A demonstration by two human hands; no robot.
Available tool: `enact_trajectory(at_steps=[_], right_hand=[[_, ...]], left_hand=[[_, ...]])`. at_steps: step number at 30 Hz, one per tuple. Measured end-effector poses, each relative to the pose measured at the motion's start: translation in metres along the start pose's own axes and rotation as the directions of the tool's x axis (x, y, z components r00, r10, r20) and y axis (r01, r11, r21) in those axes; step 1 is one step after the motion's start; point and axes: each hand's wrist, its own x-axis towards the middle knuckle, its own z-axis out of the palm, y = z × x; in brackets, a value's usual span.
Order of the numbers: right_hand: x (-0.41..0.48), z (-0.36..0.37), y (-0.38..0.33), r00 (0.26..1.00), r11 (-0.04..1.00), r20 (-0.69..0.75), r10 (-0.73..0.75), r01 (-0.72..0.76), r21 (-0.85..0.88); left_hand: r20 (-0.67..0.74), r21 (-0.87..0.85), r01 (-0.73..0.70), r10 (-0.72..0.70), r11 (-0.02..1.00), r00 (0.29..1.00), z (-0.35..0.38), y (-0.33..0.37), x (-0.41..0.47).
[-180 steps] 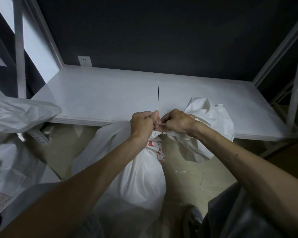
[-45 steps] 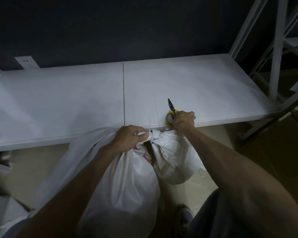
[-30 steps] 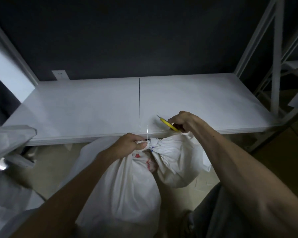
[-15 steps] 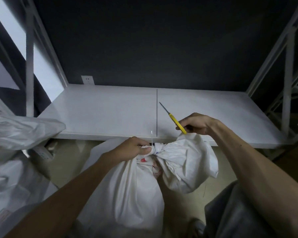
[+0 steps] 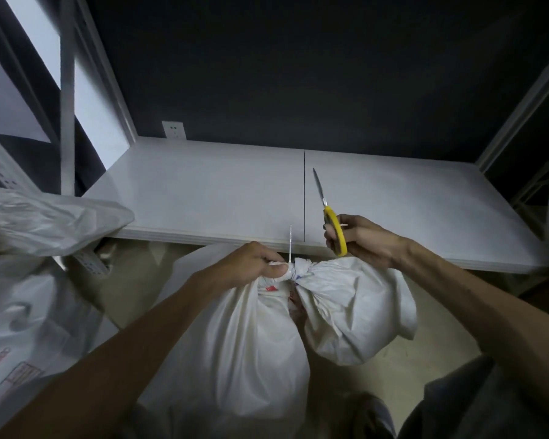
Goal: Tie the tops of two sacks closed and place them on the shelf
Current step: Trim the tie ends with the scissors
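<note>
Left hand [image 5: 255, 265] is gripping the sack [image 5: 235, 359] neck; right hand [image 5: 363, 243] is gripping scissors [image 5: 332, 228] pointing twelve o'clock, at three o'clock from the upright tie tail [image 5: 290, 245].

The sack [image 5: 235, 343] looks like woven plastic, white and a little shiny. The scissors [image 5: 328, 213] have metal blades and glossy yellow plastic handles. The shelf [image 5: 203, 191] is smooth, matt white board.
</note>
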Motion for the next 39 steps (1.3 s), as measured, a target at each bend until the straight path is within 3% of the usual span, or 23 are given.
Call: enact_trajectory(at_steps=[2,5,13,28,39], right_hand=[[-0.011,-0.001,-0.004,0.997,0.988,0.078,0.002,0.010,-0.154],[-0.029,-0.005,-0.009,0.990,0.871,0.138,0.038,0.035,-0.490],[-0.042,-0.026,-0.005,0.971,0.688,0.209,0.117,0.073,-0.722],[-0.046,-0.026,-0.015,0.950,0.638,0.259,0.177,0.089,-0.765],[-0.043,-0.017,-0.018,0.954,0.635,0.251,0.162,0.094,-0.767]], left_hand=[[0.000,0.020,0.002,-0.002,1.000,1.000,0.003,0.002,0.000],[-0.004,0.030,0.023,-0.023,0.999,1.000,0.008,0.003,0.002],[-0.038,-0.104,0.139,-0.143,0.985,0.989,0.014,0.010,0.004],[-0.027,-0.172,0.148,-0.155,0.974,0.987,0.018,0.010,0.007],[-0.019,-0.103,0.150,-0.153,0.983,0.988,0.015,0.011,0.005]])
